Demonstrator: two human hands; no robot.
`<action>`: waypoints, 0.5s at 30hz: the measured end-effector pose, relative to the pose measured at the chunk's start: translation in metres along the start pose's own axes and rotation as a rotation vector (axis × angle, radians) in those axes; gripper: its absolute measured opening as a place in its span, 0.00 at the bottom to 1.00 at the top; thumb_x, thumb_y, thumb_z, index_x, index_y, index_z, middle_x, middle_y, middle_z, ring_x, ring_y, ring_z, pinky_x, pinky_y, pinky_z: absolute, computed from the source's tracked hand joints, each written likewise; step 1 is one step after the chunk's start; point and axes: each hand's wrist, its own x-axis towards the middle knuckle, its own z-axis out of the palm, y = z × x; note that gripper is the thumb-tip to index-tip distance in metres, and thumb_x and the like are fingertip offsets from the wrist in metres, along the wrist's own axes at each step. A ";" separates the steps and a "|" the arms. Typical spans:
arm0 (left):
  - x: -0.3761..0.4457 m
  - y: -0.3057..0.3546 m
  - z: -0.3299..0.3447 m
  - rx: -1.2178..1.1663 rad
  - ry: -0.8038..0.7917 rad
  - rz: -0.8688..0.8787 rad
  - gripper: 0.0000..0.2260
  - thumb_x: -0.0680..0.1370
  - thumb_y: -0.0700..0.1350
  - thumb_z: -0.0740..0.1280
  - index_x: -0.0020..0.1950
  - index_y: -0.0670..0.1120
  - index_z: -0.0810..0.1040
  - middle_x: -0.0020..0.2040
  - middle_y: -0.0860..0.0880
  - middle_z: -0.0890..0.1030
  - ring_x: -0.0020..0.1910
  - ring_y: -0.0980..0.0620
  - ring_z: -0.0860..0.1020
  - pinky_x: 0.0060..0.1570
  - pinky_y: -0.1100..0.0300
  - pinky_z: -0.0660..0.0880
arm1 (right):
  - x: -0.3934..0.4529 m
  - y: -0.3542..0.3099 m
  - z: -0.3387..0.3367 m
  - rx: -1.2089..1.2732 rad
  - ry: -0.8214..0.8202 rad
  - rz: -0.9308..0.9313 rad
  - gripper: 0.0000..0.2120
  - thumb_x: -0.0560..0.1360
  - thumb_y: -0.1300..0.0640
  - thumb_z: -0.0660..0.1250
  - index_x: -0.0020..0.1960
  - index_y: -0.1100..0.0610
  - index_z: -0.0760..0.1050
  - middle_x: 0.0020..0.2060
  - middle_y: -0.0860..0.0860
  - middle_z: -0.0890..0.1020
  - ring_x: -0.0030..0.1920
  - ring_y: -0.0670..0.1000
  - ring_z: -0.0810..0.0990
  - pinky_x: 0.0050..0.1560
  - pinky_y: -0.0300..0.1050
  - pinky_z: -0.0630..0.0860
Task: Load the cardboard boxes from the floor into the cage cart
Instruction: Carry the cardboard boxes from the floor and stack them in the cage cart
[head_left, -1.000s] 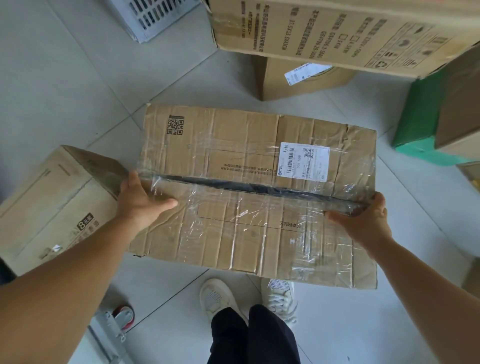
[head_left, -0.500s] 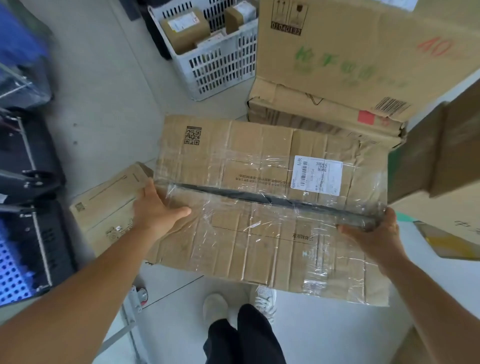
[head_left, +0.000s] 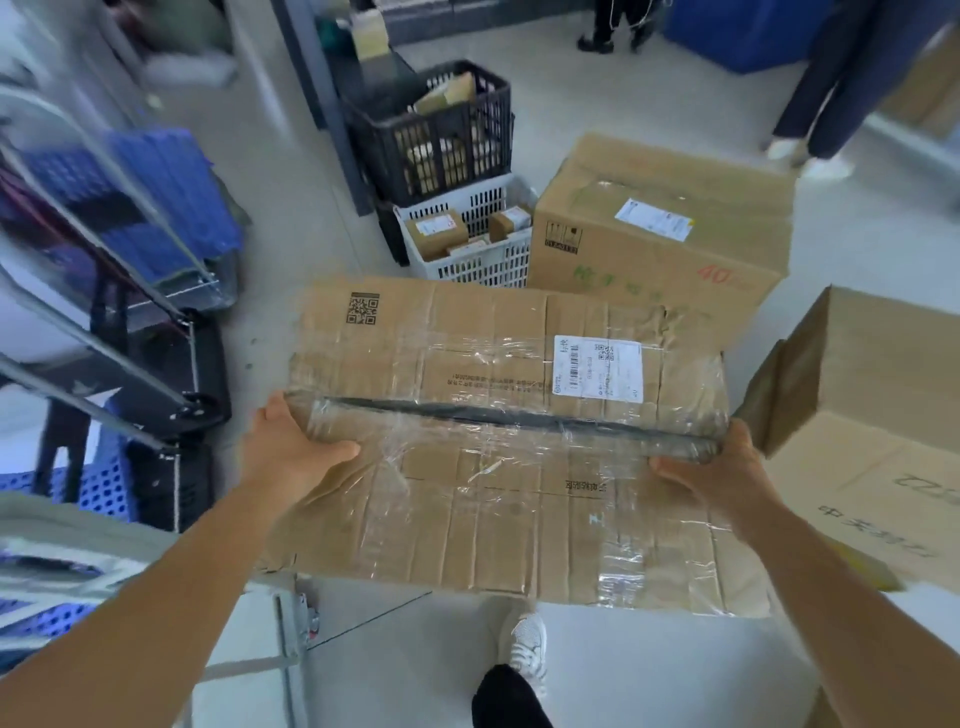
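Taped box (head_left: 498, 441) had risen off the floor; left hand (head_left: 291, 452) and right hand (head_left: 722, 473) fingers gripped its 9 and 3 o'clock ends; creased, film-wrapped.

Three large cardboard boxes — one taped flat box (head_left: 498, 441) held up in front, one tall box (head_left: 660, 234) behind it, one open box (head_left: 878, 415) at right. Two slatted crates — black (head_left: 431, 130) above white (head_left: 478, 249). Two hands, left (head_left: 288, 452) and right (head_left: 727, 473).
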 end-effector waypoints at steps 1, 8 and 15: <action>-0.009 -0.003 -0.012 0.002 0.016 0.001 0.49 0.66 0.54 0.79 0.78 0.44 0.54 0.72 0.39 0.63 0.70 0.37 0.65 0.67 0.44 0.65 | -0.010 -0.005 -0.006 -0.002 0.003 -0.012 0.47 0.58 0.48 0.84 0.69 0.51 0.61 0.63 0.59 0.71 0.58 0.62 0.76 0.59 0.62 0.76; -0.081 -0.018 -0.088 -0.079 0.088 -0.008 0.50 0.62 0.57 0.79 0.76 0.46 0.57 0.71 0.39 0.65 0.69 0.35 0.66 0.66 0.40 0.67 | -0.083 -0.044 -0.058 -0.018 0.036 -0.120 0.53 0.60 0.45 0.82 0.76 0.52 0.56 0.69 0.57 0.70 0.62 0.61 0.74 0.62 0.58 0.74; -0.146 -0.024 -0.133 -0.126 0.174 -0.029 0.52 0.64 0.59 0.78 0.78 0.45 0.53 0.72 0.39 0.64 0.70 0.36 0.65 0.67 0.41 0.67 | -0.122 -0.080 -0.100 -0.047 0.013 -0.227 0.48 0.60 0.46 0.82 0.72 0.51 0.61 0.62 0.57 0.74 0.56 0.59 0.78 0.58 0.56 0.77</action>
